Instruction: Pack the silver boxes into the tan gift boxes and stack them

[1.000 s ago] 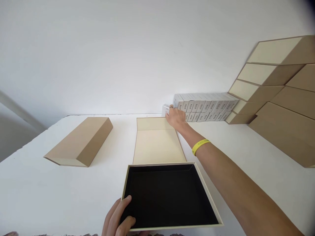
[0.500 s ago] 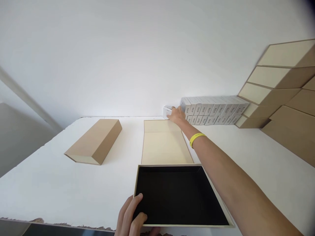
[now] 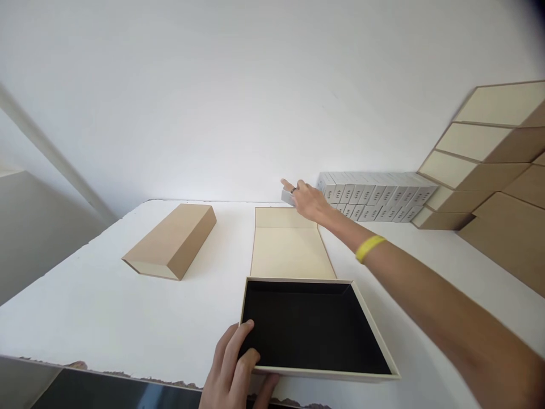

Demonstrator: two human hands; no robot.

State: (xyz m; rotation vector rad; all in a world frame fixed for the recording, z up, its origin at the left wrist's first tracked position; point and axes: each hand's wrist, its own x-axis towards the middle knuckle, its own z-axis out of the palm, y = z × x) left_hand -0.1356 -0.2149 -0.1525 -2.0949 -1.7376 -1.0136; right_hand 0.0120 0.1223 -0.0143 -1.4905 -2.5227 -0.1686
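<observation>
My left hand (image 3: 234, 363) holds the front left corner of an open box (image 3: 374, 324) with a black inside and cream rim, its fingers over the edge. The box's cream lid (image 3: 292, 250) lies folded back flat behind it. My right hand (image 3: 307, 200), with a ring and a yellow wristband, reaches to the wall. It is closed on a small white box (image 3: 286, 197), with one finger stretched out to the left above it. My hand covers most of that small box, and the thumb is hidden.
Right of my right hand, small white boxes (image 3: 374, 193) stand in a two-layer row against the wall. Tan boxes (image 3: 489, 153) are stacked at the right. A closed tan box (image 3: 170, 241) lies on the left of the white table (image 3: 106, 318), whose front edge is chipped.
My right hand has shifted over the small white box, covering more of it, and one finger now points left. My left hand keeps its hold on the open box. The view has shifted slightly.
</observation>
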